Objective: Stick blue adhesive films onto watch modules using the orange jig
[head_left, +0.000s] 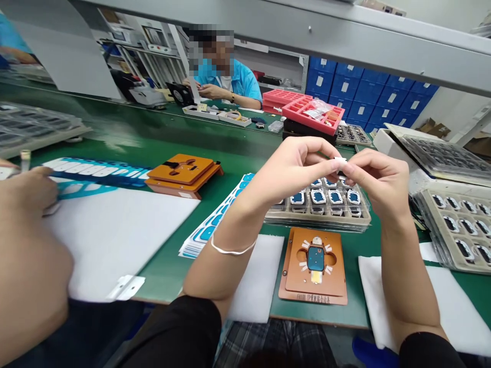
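My left hand (307, 161) and my right hand (378, 176) meet above the tray's far right part, both pinching one small white and dark part (340, 162). Fingers cover most of it, so its shape is hard to tell. Beneath them a beige tray (318, 219) carries rows of watch-like frames with blue centres. Nearer to me lies an orange-brown fixture (312, 291), with a blue rounded piece (315, 258) at its middle and white and yellow tabs around it. A fanned stack of blue and white sheets (203, 236) lies left of my left forearm.
White foam sheets (257, 286) flank the fixture. At the left, a neighbour's hand (32, 189) is over another white sheet (126, 225), near a second orange fixture (184, 171). More trays (460, 225) stand right. A person sits across the bench, near red trays (314, 112).
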### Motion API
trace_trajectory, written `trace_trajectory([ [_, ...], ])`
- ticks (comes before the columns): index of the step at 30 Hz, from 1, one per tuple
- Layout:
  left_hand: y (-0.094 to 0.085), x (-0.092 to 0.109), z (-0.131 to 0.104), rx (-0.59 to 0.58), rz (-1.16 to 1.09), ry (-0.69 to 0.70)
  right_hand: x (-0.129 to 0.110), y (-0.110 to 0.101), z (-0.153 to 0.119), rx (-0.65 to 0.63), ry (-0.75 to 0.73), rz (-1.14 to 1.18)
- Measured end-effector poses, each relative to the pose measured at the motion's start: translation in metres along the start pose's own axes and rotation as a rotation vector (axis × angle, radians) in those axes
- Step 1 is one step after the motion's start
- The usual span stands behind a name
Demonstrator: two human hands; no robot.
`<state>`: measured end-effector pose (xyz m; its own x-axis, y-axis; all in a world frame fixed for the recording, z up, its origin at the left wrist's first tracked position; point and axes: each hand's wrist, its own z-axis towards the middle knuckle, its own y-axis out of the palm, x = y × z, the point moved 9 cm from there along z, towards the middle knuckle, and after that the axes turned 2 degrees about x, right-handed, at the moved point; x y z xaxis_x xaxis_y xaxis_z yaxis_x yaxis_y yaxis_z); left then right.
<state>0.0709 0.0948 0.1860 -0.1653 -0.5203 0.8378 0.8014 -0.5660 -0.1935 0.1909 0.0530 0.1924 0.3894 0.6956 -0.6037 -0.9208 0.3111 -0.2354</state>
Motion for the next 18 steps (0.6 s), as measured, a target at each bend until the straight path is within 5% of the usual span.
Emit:
trace_trajectory([
  [6,0.001,0.005,0.001,0.048,0.155,0.113,0.004,-0.001,-0.002,-0.024,0.009,0.004],
  [13,0.002,0.012,0.001,0.109,0.134,0.171,0.017,0.012,-0.006,-0.286,0.025,0.295],
  [18,0.009,0.007,0.005,0.039,0.090,0.131,0.045,-0.007,-0.009,-0.115,0.206,0.243],
])
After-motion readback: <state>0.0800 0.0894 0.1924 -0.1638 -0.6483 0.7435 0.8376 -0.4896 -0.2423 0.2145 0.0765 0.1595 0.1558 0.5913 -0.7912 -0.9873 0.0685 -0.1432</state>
